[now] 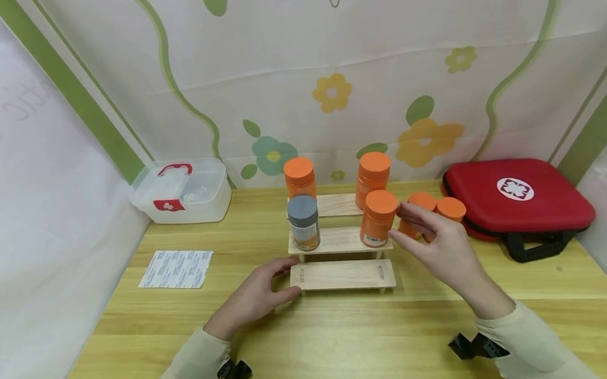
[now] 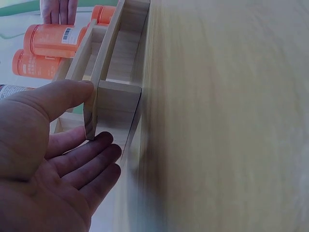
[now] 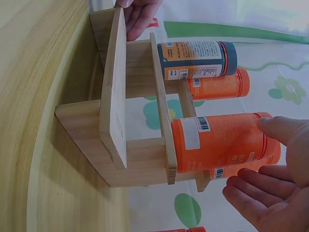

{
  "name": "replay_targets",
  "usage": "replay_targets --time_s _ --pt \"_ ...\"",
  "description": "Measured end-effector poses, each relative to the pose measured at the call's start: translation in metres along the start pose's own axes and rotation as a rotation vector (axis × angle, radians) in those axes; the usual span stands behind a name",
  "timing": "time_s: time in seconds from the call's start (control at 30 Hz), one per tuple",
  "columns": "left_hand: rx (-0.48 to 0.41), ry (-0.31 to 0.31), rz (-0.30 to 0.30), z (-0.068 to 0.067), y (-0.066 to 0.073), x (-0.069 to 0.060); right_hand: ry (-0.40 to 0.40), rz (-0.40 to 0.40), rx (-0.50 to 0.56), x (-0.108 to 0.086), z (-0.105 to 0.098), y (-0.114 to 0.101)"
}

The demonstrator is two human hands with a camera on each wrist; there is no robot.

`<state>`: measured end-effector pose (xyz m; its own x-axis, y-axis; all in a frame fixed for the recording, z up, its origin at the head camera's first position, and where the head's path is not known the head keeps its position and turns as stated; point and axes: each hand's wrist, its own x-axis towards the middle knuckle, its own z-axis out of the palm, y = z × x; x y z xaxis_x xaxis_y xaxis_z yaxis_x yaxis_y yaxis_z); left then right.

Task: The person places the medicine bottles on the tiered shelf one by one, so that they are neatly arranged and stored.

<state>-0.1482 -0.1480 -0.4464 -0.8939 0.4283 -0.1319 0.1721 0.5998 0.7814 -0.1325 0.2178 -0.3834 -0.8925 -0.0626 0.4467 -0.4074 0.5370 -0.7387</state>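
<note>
the left hand pinches the end of the pale wooden rack. the right hand, fingers nearly straight, is beside a capped orange bottle on it, contact unclear. between the hands, a grey bottle shows its barcode only in the right wrist view. beyond the left hand, a clear box has hazy contents.

A pale three-tiered wooden stand rests upright, its lowest step near and its highest far, with an orange jar, capped by an orange lid and bearing a white barcode label, upright on the middle step's right end.
</note>
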Motion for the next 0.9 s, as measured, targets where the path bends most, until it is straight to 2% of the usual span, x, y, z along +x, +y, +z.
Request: replay_targets --time_s 0.5,0.9 --pt "0.011 0.005 0.019 -0.002 -0.003 0.000 0.070 -0.002 -0.018 -0.020 -0.029 0.009" --pt "0.036 0.006 -0.004 -0.001 -0.003 0.000 0.086 0.092 -0.052 -0.035 -0.049 0.024"
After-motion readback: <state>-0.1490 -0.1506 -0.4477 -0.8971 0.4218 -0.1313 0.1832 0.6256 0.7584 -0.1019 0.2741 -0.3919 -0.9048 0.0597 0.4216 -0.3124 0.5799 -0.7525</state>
